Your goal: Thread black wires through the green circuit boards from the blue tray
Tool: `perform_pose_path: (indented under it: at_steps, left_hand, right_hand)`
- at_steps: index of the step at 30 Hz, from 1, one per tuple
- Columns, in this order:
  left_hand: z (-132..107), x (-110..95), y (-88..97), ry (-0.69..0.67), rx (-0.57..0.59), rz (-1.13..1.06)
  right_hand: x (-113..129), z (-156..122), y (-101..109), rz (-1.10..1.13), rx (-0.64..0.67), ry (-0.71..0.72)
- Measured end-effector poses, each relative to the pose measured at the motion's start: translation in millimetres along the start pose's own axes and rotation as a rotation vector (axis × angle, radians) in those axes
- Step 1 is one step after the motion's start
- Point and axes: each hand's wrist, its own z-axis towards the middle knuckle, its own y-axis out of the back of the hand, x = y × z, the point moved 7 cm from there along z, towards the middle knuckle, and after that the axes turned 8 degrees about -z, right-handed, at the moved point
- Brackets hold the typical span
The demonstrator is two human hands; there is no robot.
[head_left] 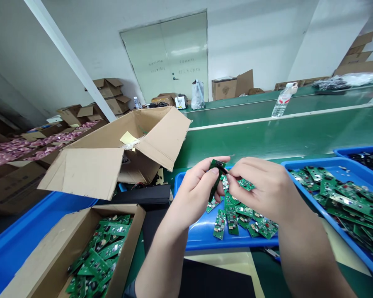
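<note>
My left hand [197, 188] grips a small green circuit board [216, 164] upright between thumb and fingers. A thin black strip [223, 169] runs across the top of the board. My right hand [257, 186] pinches the strip's free end between thumb and forefinger, just right of the board. Beneath both hands is a blue tray [202, 240] with loose circuit boards [232, 219] lying in it. My fingers and palm hide part of the held board.
A cardboard box of circuit boards [96, 265] stands at lower left, below a large open carton [87, 167]. To the right are another blue tray [317, 203] piled with boards and a water bottle [281, 101]. A plier-like tool [272, 253] lies by my right forearm.
</note>
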Motion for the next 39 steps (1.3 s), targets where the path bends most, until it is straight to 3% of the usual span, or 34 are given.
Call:
perform_pose_path:
  at_steps: [15, 26, 31, 39]
  left_hand:
    - [0, -3, 0.1, -0.043, 0.009, 0.057]
    - [1, -5, -3.6, -0.122, 0.04, 0.413]
    - [-1, -5, -12.0, -0.18, 0.1, 0.618]
    - [-4, -14, -8.9, -0.244, 0.069, 0.686]
  right_hand:
    - [-3, -1, 3, 0.017, -0.04, -0.032]
    - [-23, -4, 6, -0.039, -0.054, -0.188]
    - [-22, -4, -1, 0.026, 0.017, -0.236]
    - [-14, -4, -4, 0.095, 0.045, -0.294]
